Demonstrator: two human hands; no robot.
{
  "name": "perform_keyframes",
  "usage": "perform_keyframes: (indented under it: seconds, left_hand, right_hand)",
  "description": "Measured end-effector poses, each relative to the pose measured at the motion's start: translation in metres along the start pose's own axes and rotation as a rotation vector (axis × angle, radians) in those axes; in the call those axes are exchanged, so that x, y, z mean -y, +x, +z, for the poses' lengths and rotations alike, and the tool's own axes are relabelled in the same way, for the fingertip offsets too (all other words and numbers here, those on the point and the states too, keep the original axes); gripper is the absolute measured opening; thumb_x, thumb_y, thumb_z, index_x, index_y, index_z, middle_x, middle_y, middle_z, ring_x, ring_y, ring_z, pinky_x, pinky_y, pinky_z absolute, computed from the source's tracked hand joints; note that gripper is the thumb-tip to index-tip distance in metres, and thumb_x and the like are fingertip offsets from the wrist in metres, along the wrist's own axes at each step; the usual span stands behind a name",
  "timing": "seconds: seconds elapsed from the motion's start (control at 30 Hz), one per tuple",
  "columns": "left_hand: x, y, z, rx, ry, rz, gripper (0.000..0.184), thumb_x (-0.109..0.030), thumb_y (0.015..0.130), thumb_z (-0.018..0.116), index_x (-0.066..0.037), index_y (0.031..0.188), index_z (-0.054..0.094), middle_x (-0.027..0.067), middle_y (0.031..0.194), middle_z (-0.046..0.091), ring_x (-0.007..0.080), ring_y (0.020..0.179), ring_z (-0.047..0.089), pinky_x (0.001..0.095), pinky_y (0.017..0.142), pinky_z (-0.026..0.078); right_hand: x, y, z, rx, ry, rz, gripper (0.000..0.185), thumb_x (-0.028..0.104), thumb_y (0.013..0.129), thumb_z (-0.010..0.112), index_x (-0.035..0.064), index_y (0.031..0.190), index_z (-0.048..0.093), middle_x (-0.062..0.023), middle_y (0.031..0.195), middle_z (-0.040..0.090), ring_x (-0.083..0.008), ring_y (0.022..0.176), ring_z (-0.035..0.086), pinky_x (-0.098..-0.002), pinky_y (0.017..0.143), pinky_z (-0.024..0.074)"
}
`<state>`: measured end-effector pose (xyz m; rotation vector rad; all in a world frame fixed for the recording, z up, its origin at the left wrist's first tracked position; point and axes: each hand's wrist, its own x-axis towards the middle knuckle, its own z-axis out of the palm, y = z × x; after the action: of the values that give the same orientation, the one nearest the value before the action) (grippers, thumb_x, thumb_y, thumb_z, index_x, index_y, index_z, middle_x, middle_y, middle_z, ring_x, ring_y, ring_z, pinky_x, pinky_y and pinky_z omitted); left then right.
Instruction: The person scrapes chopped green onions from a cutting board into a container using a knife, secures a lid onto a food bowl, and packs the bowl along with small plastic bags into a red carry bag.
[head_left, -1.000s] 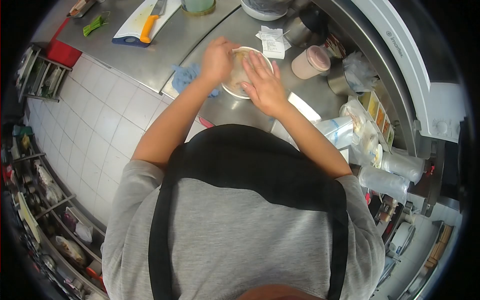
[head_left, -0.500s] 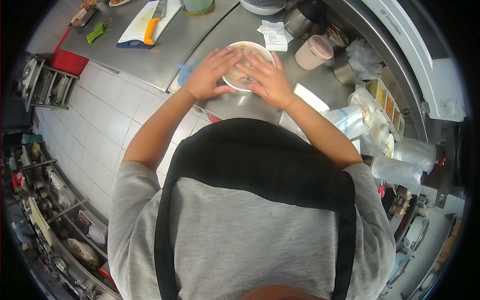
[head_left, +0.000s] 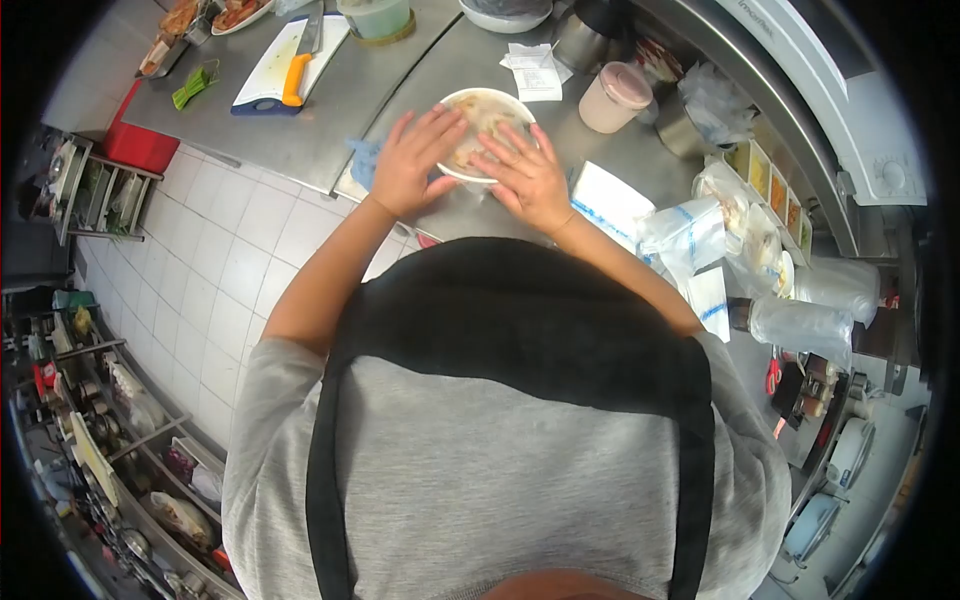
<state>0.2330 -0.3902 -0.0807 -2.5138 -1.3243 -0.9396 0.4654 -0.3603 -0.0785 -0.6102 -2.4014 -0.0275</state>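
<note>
A round white takeaway bowl (head_left: 487,98) stands on the steel counter, with what looks like a clear lid over the food inside. Spread across the left part of its top and rim is my left hand (head_left: 412,165), fingers stretched out and the thumb by the near edge. My right hand (head_left: 530,185) lies on the right part, its fingers also apart and reaching over the lid. Both palms rest beside the bowl's near side. A blue cloth (head_left: 364,162) is next to my left wrist.
A cutting board (head_left: 275,75) with an orange-handled knife (head_left: 294,80) lies at the upper left, near green stalks (head_left: 192,88). Beyond the bowl are paper receipts (head_left: 537,75) and a pink lidded container (head_left: 613,98). White paper (head_left: 608,200) and plastic bags (head_left: 685,235) sit to the right.
The view has shifted slightly. My fingers have moved a little over the lid, and my right hand sits slightly lower and more open across it. The bowl stays between both hands.
</note>
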Motion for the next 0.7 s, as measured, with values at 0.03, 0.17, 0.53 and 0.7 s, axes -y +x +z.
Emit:
perform_keyframes:
  seconds: [0.03,0.17,0.53,0.7]
  left_hand:
    - [-0.002,-0.003,0.004,-0.032,-0.031,-0.018,0.079,-0.047,0.070,0.064,-0.012,0.137,0.042,0.0067,0.140,0.042,0.0278,0.131,0.037,0.0495,0.106,0.026]
    - [-0.012,0.005,-0.004,-0.062,-0.183,-0.059,0.091,-0.048,0.065,0.071,-0.008,0.139,0.037,0.0102,0.143,0.039,0.0327,0.133,0.034,0.0506,0.106,0.025]
    - [-0.034,0.053,-0.018,0.123,-0.060,-0.181,0.112,-0.055,0.062,0.075,-0.005,0.145,0.020,0.0202,0.151,0.017,0.0381,0.140,0.011,0.0497,0.111,0.015]
    - [-0.006,0.036,0.007,0.003,-0.303,-0.010,0.109,-0.052,0.068,0.072,-0.007,0.147,0.012,0.0181,0.151,0.015,0.0352,0.140,0.014,0.0467,0.111,0.017]
  right_hand:
    - [0.004,-0.003,0.001,-0.018,-0.011,0.012,0.057,0.023,0.072,0.071,0.0253,0.127,0.055,0.0015,0.139,0.045,-0.0238,0.131,0.038,-0.0495,0.108,0.0249]
    - [0.005,0.000,-0.012,0.003,0.181,0.076,0.058,0.024,0.080,0.064,0.0171,0.135,0.046,-0.0079,0.140,0.043,-0.0277,0.133,0.035,-0.0485,0.108,0.0241]
    - [-0.021,0.037,0.008,-0.095,0.075,0.513,0.063,0.033,0.092,0.047,0.0086,0.145,0.022,-0.0227,0.148,0.022,-0.0409,0.136,0.021,-0.0492,0.109,0.0211]
    - [-0.021,0.028,0.015,-0.189,0.447,0.588,0.075,0.029,0.090,0.053,0.0087,0.147,0.010,-0.0275,0.146,0.021,-0.0404,0.135,0.023,-0.0408,0.109,0.0239]
